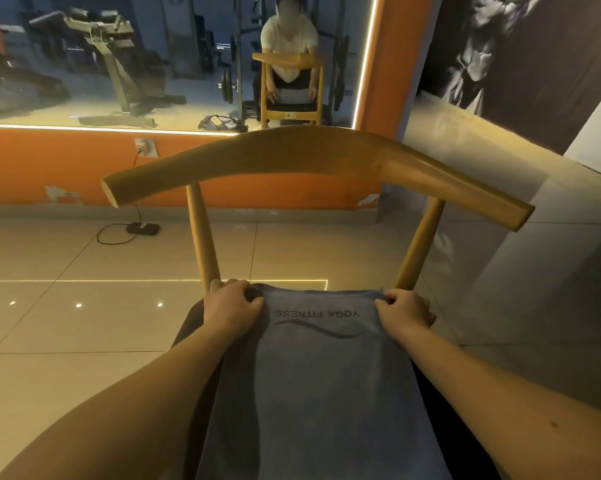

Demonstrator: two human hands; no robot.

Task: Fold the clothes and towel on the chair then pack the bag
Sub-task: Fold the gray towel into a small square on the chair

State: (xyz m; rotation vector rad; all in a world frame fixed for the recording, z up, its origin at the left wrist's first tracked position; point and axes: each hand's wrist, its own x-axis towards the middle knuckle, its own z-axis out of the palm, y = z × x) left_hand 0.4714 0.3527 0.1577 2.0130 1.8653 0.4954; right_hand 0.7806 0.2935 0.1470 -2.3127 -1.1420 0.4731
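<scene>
Bare forearms (146,393), a small dark spot (553,424) on the right one; white short-sleeved top (288,34) in the mirror (84,64).

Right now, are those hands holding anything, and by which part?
Both hands hold the blue towel on the chair: the left hand pinches its far left corner, the right hand its far right corner.

Bare forearms enter from lower corners of frame and converge toward lower centre; left forearm (136,403) runs up from lower left, right forearm (500,393) from lower right; left hand (231,308) left of centre, back up, fingers curled, pinching far corner of towel (313,375); right hand (404,311) right of centre, level with left, knuckles up, fingers curled, pinching opposite far corner; hands apart
</scene>
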